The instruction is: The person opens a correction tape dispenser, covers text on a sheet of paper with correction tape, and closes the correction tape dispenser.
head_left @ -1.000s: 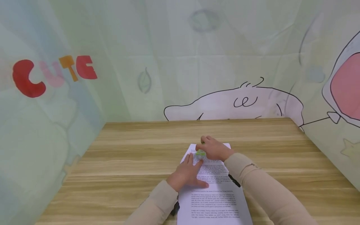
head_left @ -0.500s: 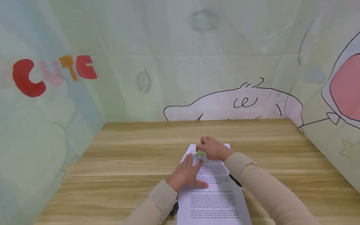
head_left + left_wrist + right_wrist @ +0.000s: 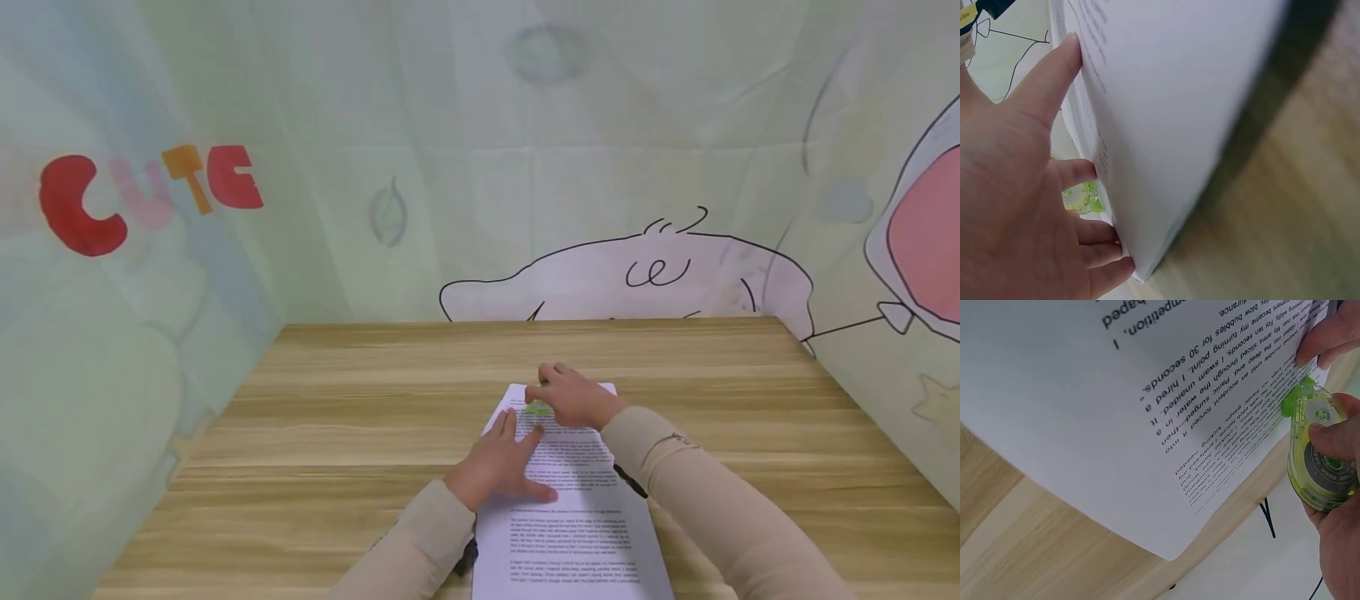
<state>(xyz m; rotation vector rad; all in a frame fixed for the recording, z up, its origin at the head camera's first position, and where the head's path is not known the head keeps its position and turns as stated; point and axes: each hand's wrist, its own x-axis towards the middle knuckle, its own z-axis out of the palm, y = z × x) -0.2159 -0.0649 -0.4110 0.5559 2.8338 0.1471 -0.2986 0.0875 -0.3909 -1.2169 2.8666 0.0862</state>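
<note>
Printed paper [image 3: 570,542], which looks like a stack of sheets, lies lengthwise in front of me in the head view. My left hand [image 3: 495,467] rests on its upper left part with fingers spread and the thumb out to the right. Above it, my right hand [image 3: 576,398] grips a clear green correction tape dispenser [image 3: 1319,456], thumb on its round face. The dispenser's green tip [image 3: 1294,397] is right at the printed lines near the top of the page. In the left wrist view, the left fingertips press the sheet and the dispenser shows between the fingers.
The wood-grain table [image 3: 360,400] extends around the paper to left, right and back. A printed cloth [image 3: 375,167] with cartoon drawings hangs behind and along both sides. Dark wrist straps [image 3: 467,557] show near the sleeves.
</note>
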